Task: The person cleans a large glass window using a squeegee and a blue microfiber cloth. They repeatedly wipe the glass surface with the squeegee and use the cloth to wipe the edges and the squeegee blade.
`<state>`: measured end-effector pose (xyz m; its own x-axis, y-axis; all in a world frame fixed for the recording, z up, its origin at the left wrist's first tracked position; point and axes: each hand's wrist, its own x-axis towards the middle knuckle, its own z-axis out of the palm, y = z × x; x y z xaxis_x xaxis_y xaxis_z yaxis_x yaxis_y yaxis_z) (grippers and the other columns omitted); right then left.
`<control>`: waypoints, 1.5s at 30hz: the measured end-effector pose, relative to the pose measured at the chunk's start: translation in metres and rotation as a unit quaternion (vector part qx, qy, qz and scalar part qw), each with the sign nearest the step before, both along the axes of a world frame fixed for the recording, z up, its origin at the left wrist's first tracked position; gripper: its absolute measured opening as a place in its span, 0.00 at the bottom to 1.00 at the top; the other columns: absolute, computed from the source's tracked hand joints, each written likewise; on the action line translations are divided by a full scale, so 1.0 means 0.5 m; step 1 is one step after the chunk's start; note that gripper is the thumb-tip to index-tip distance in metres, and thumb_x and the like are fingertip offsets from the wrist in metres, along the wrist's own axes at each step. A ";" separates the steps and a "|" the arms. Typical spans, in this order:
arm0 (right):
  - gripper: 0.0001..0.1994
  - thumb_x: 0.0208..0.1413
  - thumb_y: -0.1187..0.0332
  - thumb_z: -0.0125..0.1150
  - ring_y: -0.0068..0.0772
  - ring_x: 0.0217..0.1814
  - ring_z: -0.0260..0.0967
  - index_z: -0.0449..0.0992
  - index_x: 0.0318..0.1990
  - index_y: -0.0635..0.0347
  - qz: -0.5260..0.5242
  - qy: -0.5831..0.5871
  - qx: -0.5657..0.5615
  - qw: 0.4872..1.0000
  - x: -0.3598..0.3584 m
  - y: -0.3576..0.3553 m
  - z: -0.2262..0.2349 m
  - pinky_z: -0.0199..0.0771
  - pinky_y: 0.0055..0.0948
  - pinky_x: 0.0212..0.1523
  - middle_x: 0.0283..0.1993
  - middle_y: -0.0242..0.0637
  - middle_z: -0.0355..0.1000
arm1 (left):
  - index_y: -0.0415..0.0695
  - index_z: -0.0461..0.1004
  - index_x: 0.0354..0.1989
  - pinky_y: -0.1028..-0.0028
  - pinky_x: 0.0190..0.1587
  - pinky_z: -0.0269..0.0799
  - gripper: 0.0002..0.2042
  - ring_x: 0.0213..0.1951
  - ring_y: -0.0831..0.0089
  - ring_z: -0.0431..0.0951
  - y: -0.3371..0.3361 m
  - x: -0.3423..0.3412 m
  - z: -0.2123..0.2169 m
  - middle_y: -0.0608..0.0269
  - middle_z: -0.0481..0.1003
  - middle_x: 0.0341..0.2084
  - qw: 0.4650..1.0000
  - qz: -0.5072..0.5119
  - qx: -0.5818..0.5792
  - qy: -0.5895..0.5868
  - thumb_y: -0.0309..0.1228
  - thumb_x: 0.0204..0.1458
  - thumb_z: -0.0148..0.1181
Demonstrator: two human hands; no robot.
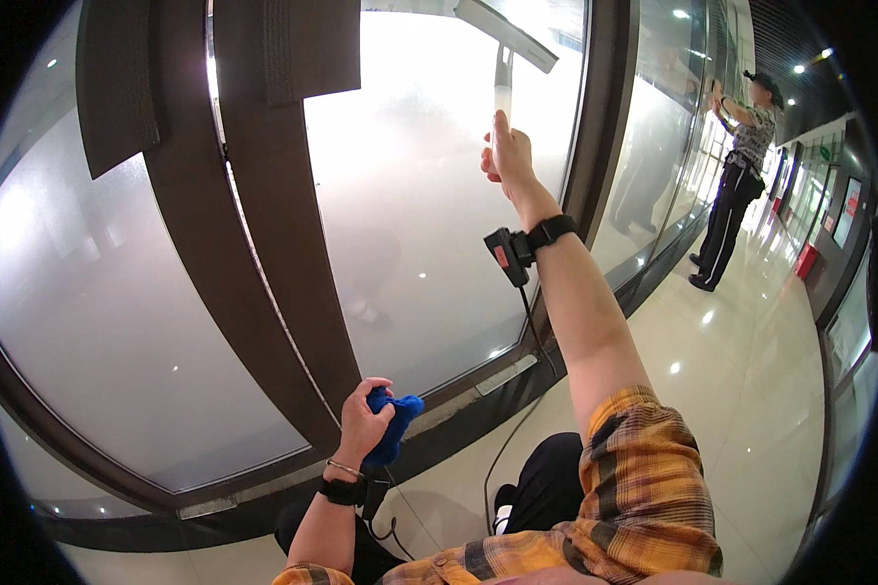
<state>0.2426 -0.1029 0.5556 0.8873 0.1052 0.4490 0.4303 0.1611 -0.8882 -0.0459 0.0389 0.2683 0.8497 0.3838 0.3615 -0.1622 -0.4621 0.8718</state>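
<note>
My right hand (511,156), arm stretched out and up, is closed round the pale handle of a window squeegee (505,35). Its wide head is tilted in front of the upper part of a frosted glass pane (410,214); whether the blade touches the glass I cannot tell. Lower down, near the brown door frame's bottom, my left hand (363,425) grips a bunched blue cloth (392,434) between thumb and fingers. A black strap with a small device (509,255) is on my right wrist, and a cable hangs from it.
Another frosted pane (117,302) stands to the left, past the dark brown door frame (293,253). Shiny tiled floor (693,390) runs along the glass. Farther down the corridor, a person (741,175) stands with raised hands at the glass. A red box (806,261) is by the right wall.
</note>
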 end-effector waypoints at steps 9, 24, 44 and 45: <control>0.26 0.64 0.46 0.41 0.63 0.33 0.70 0.69 0.32 0.65 -0.087 -0.089 -0.270 0.955 -0.163 0.075 -0.657 0.68 0.51 0.30 0.26 0.57 0.70 | 0.43 0.74 0.41 0.72 0.44 0.72 0.15 0.36 0.66 0.78 0.005 -0.010 -0.001 0.61 0.77 0.30 1.000 0.015 0.009 -0.007 0.22 0.40 0.58; 0.29 0.63 0.40 0.39 0.21 0.10 0.56 0.68 0.29 0.60 0.004 0.003 -0.024 1.000 0.020 -0.020 0.098 0.55 0.22 0.11 0.13 0.29 0.60 | 0.42 0.73 0.41 0.72 0.46 0.71 0.15 0.36 0.71 0.76 0.017 -0.023 0.010 0.62 0.76 0.32 1.000 0.018 0.000 -0.020 0.21 0.41 0.58; 0.35 0.62 0.38 0.37 0.26 0.09 0.63 0.64 0.13 0.57 -0.054 -0.144 -0.109 0.982 -0.038 0.007 -0.052 0.64 0.29 0.12 0.08 0.30 0.60 | 0.43 0.74 0.41 0.73 0.45 0.72 0.16 0.36 0.70 0.76 0.018 -0.021 -0.011 0.61 0.76 0.31 0.998 0.063 0.008 -0.015 0.21 0.40 0.58; 0.37 0.62 0.38 0.37 0.26 0.08 0.62 0.64 0.10 0.57 -0.087 -0.137 -0.117 0.980 -0.029 0.006 0.002 0.63 0.28 0.12 0.07 0.31 0.60 | 0.43 0.74 0.41 0.73 0.45 0.72 0.16 0.36 0.70 0.76 0.014 -0.016 -0.012 0.61 0.76 0.31 0.998 0.057 0.003 -0.016 0.21 0.40 0.58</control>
<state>0.2281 -0.0997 0.5567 0.7512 0.0907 0.6538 0.6599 -0.1305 -0.7400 -0.0541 0.0460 0.2621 0.7886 0.4752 0.3902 -0.1353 -0.4850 0.8640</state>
